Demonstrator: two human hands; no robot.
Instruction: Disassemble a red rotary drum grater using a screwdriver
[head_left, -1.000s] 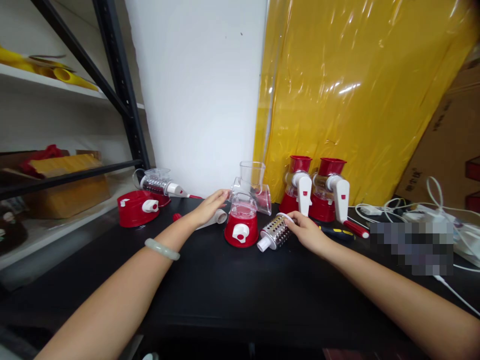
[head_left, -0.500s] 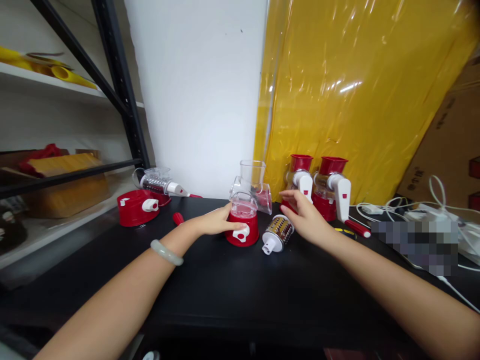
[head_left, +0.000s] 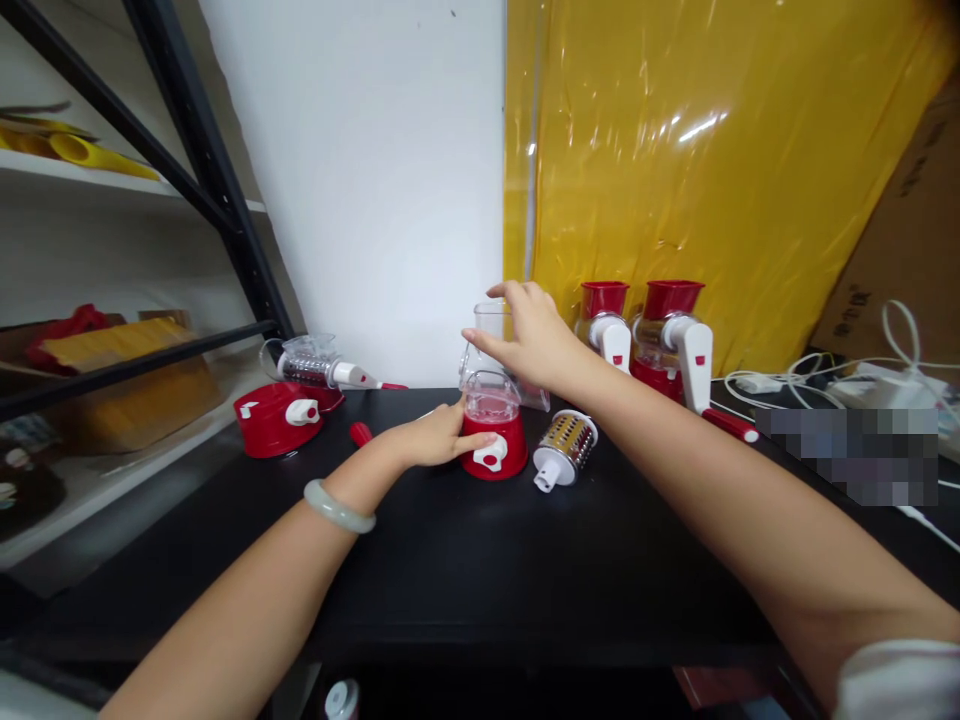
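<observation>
My left hand (head_left: 439, 435) grips the left side of a red grater base (head_left: 510, 452) with a clear upper part. Its thumb lies along the front beside a white knob (head_left: 491, 455), and the other fingers are partly hidden behind. My right hand (head_left: 536, 335) is raised at a clear plastic grater housing (head_left: 491, 318) behind the base. Thumb and fingers are apart around the top of its feed chute; contact cannot be made out. A metal grating drum (head_left: 568, 442) with a white end lies right of the base, under my right forearm.
Two assembled red-and-white rotary graters (head_left: 671, 340) stand at the back right. A red base (head_left: 274, 420) and a drum grater with a crank (head_left: 311, 368) sit at left, near a red handle (head_left: 361, 434). White cables (head_left: 795, 385) tangle at right. A black-framed shelf (head_left: 225, 215) borders the left.
My right hand has moved left and up, from beside the drum to the clear housing. My left hand stays on the red base. The view has shifted slightly.
</observation>
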